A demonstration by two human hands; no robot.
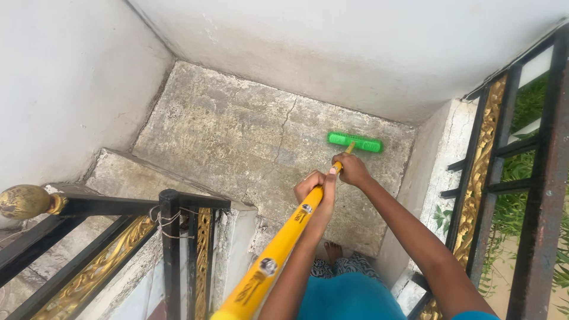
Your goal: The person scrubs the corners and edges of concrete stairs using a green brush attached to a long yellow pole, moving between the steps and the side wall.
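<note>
Both my hands grip the long yellow handle (278, 252) of a push broom. My left hand (312, 187) is wrapped around the handle lower down, and my right hand (351, 169) holds it just beyond, closer to the head. The green brush head (355, 142) rests on the cracked concrete landing (237, 130), near its far right corner by the white wall. My bare foot (332, 250) shows below my arms, on the landing's near edge.
White walls (71, 83) close the landing on the left and at the back. A black and gold metal railing (172, 249) with a brass knob (24, 201) stands at lower left above a concrete step (118, 175). Another black and gold railing (510, 178) runs on the right, with green plants behind.
</note>
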